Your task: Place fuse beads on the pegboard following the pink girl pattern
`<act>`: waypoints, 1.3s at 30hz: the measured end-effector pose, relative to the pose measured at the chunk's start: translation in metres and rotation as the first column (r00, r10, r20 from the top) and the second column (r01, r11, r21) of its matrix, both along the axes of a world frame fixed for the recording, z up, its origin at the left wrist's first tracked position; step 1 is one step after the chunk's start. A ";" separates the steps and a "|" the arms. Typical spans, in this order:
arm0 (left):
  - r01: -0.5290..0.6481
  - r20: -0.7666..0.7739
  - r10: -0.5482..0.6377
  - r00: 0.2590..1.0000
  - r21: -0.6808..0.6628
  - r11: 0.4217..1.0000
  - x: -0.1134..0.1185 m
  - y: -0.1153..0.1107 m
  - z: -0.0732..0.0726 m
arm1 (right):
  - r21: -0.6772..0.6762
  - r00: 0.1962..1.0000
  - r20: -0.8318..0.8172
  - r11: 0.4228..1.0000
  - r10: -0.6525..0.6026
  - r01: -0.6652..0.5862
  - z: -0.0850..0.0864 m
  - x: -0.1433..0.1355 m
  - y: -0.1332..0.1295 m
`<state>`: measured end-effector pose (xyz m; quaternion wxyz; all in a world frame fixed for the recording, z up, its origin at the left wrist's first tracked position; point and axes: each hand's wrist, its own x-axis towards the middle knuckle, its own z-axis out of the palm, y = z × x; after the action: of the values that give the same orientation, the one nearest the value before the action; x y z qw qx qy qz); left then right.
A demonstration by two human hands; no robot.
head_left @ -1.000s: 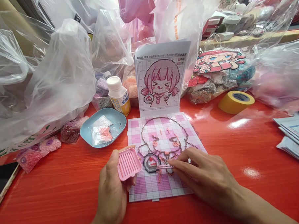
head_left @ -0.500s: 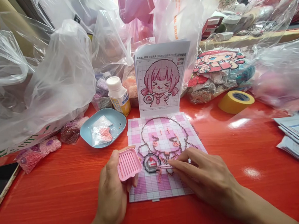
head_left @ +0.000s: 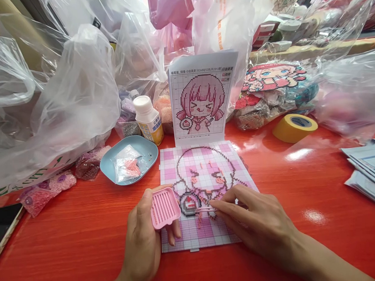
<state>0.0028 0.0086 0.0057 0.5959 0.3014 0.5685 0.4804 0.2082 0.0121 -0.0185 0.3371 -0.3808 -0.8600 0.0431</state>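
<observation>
A small pink ridged bead tray is held in my left hand, tilted toward me, with a few beads along its left groove. My right hand pinches pink tweezers, whose tips point left at the pegboard close to the round cake motif. Under both hands lies the pink-and-white checked pegboard. Dark beads on it trace a head outline, with red and coral beads inside. Whether the tweezer tips hold a bead is too small to tell. Behind the board stands a printed pattern sheet of a pink-haired figure.
On the left, a blue dish holds small bead bags, with a white bottle behind it. Yellow tape and papers lie to the right. Plastic bags line the back. A phone-like dark object lies at far left.
My left hand and the bead tray have shifted slightly right, nearer the tweezers, and its lower fingers show more. My right hand and the tweezers are almost unmoved.
</observation>
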 end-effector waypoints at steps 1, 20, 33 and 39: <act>0.014 0.001 -0.014 1.000 0.002 1.000 0.000 0.000 0.000 | 0.001 1.000 -0.005 1.000 -0.001 0.001 0.000 0.000 0.000; -0.030 -0.040 0.031 0.999 0.014 0.999 0.005 -0.003 0.009 | 0.021 1.000 -0.002 1.000 -0.014 0.014 0.002 0.001 0.001; -0.241 -0.059 0.235 0.970 -0.118 0.963 0.008 -0.003 0.013 | 0.054 0.984 -0.026 0.983 -0.174 0.176 0.000 0.008 0.003; -0.202 -0.082 0.195 0.977 -0.082 0.976 0.006 -0.003 0.009 | 0.045 0.971 -0.109 0.974 -0.214 0.220 0.001 0.008 0.003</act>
<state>0.0083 0.0055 0.0150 0.5367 0.2335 0.6382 0.5002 0.2160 0.0152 -0.0178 0.3946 -0.4601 -0.7953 0.0012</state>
